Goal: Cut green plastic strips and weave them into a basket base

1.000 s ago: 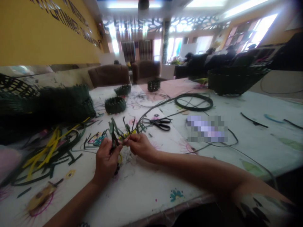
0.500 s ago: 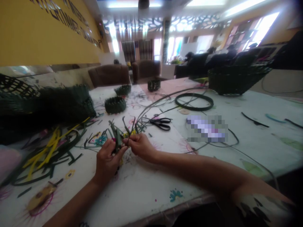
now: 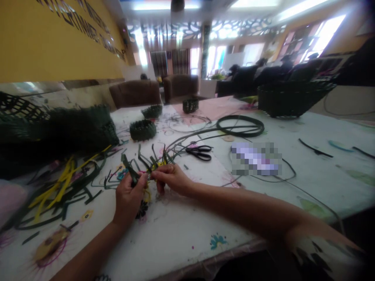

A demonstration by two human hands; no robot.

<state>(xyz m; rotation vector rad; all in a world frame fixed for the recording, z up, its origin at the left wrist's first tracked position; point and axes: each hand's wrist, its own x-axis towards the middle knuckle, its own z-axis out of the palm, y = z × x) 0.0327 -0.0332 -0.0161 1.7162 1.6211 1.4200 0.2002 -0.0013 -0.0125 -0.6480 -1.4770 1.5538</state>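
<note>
Hands (image 3: pixel 150 182) pinching green strips (image 3: pixel 129 166) | gripped ends hidden by fingers | pixelated object (image 3: pixel 254 158) unreadable

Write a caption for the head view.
Left hand and right hand hold thin dark-green strips above a white flowered table.

Yellow lettered wall (image 3: pixel 64 43), brown chairs (image 3: pixel 136 93) (two), bright window (image 3: pixel 329 35) behind.
</note>
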